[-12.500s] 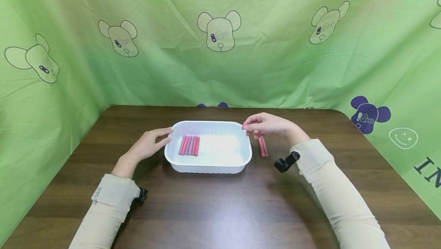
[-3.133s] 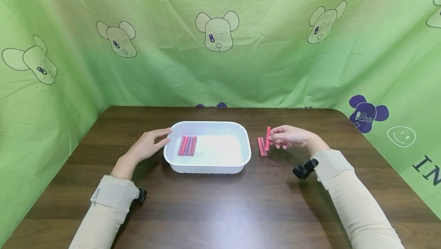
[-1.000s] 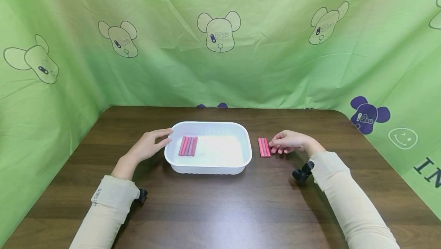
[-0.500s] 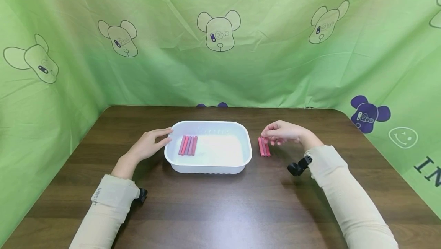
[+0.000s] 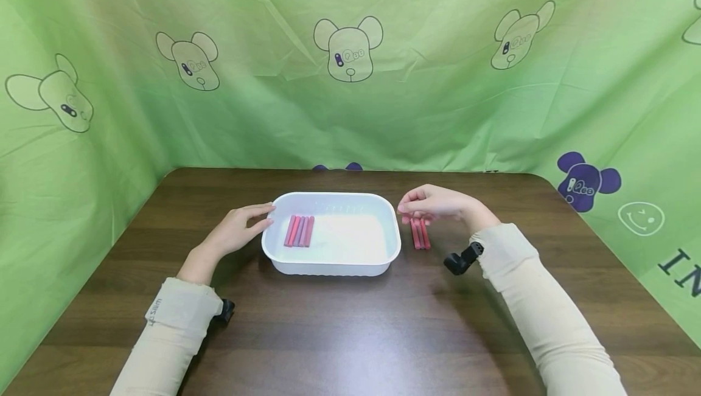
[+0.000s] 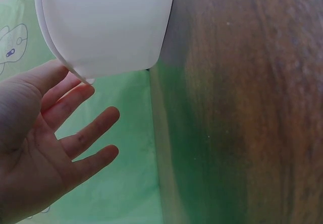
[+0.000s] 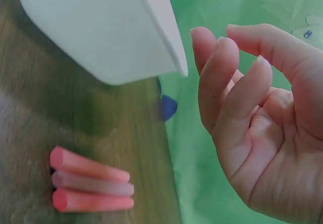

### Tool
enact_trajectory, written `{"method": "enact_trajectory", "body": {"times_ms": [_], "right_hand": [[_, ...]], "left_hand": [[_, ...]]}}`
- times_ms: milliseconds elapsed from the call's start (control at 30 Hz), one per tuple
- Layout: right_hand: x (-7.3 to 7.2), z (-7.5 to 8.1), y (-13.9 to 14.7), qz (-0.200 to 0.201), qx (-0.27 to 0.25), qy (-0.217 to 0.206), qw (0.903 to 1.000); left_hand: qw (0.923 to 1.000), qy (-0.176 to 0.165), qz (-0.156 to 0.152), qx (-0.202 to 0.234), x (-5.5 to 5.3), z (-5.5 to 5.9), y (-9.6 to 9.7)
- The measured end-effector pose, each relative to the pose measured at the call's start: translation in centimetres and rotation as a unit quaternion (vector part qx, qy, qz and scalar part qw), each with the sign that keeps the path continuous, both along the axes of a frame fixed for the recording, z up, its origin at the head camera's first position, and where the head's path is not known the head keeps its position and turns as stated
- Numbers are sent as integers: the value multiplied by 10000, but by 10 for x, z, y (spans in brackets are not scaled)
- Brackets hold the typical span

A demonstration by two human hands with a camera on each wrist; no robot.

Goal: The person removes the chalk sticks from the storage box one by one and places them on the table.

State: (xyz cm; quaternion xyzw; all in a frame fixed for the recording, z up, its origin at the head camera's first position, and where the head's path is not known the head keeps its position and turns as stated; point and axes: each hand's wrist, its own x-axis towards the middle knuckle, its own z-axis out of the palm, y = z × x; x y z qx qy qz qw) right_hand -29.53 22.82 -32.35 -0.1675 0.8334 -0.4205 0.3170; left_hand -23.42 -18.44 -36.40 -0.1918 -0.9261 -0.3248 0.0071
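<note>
A white plastic tray [image 5: 334, 268] stands mid-table with several pink and purple chalk-like sticks [image 5: 299, 232] side by side at its left end. Outside its right end lie three more sticks [image 7: 91, 185], two pink and one paler mauve, in a row on the table. My left hand [image 5: 235, 229] touches the tray's left rim with thumb and fingertips; the lower fingers stay spread in the left wrist view. My right hand [image 5: 432, 202] hovers by the tray's right rim, above the far ends of the three sticks. Its loosely bent fingers hold nothing, with a small gap between thumb and fingertips.
The brown wooden table [image 5: 350, 335] reaches back to a green printed curtain [image 5: 263, 110]. A small black camera sits on each wrist, the right one [image 5: 462, 258] close above the table.
One stick from the tray now lies third in the table row, having been in my right hand about three seconds ago. That hand, emptied, has moved left towards the tray; my left hand stays put.
</note>
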Motion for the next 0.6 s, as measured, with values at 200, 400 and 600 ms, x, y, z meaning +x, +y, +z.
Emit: {"method": "enact_trajectory", "body": {"times_ms": [200,400,600], "right_hand": [[-2,6,-13,75,-55,-19,10000],[-3,12,-29,78,-81,-140,9998],[-4,24,-50,225,29,-25,9997]], "left_hand": [[10000,-23,8,-43,0,0,1],[10000,-19,0,-43,0,1,1],[10000,-37,0,-55,0,1,1]]}}
